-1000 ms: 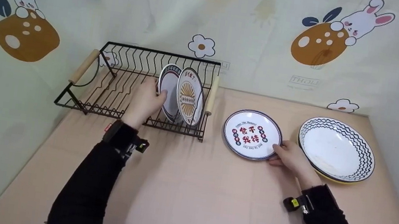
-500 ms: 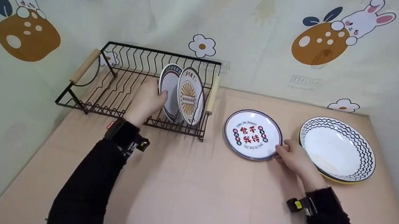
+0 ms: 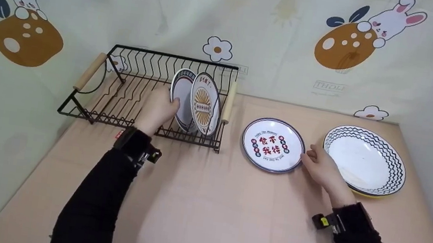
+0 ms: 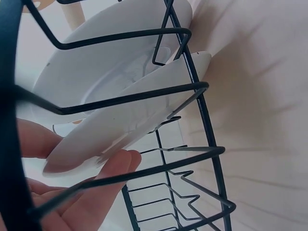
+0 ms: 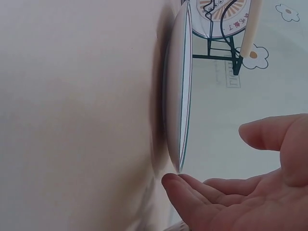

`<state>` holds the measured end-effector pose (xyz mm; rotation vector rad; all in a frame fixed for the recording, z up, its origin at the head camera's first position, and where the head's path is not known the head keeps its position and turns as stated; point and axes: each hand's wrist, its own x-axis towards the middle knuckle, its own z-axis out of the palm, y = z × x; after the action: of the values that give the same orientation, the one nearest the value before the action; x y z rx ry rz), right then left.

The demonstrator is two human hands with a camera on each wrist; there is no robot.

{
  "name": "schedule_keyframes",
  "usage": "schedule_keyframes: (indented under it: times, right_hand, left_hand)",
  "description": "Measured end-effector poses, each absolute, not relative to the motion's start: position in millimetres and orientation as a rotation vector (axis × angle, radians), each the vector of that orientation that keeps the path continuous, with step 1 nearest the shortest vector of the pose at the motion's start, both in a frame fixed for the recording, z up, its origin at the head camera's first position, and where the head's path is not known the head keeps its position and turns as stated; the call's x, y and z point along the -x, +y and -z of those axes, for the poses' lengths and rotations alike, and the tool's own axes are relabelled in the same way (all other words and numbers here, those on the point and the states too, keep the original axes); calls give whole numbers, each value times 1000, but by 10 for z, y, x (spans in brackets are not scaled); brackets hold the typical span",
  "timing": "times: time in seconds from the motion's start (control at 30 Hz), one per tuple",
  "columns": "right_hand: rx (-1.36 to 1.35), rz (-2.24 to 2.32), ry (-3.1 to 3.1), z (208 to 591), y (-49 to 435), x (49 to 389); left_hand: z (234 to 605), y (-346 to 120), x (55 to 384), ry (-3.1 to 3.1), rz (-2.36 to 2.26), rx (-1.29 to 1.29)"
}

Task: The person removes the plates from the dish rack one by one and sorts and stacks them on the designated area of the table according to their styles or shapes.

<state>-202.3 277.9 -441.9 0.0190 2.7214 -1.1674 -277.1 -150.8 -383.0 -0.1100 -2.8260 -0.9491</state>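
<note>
My left hand (image 3: 158,109) pinches the left rim of a white plate with a dark patterned border (image 3: 182,94), which stands upright in the black wire dish rack (image 3: 116,120). In the left wrist view, thumb and fingers lie on both faces of this plate (image 4: 130,108), behind the rack's wires. To its right leans a plate with a gold sunburst (image 3: 203,109). On the table lies a flat blue-rimmed plate with red characters (image 3: 267,161). Beside its right rim is my right hand (image 3: 322,169); in the right wrist view its thumb and fingers are spread apart, fingertips just below the plate's edge (image 5: 179,106).
A large white bowl with a black wavy border (image 3: 359,161) stands at the right, close behind my right hand. The rack has wooden handles (image 3: 91,71) at both ends and backs near the patterned wall cloth (image 3: 277,41). Peach cloth covers the table (image 3: 209,204).
My right hand has let go of the blue-rimmed plate and drawn slightly to the right, its thumb now off the rim. My left hand keeps its hold on the plate in the rack.
</note>
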Motion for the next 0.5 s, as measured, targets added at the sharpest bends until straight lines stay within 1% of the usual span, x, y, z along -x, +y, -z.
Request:
schedule_keyframes:
  times: [0.27, 0.5]
  right_hand:
    - [18, 1217, 2740, 4384, 2764, 2029]
    - [-14, 1225, 2758, 4351, 2734, 2021]
  left_hand:
    - [3849, -1485, 2821, -2852, 933, 169]
    - [3849, -1463, 2822, -2854, 908, 142]
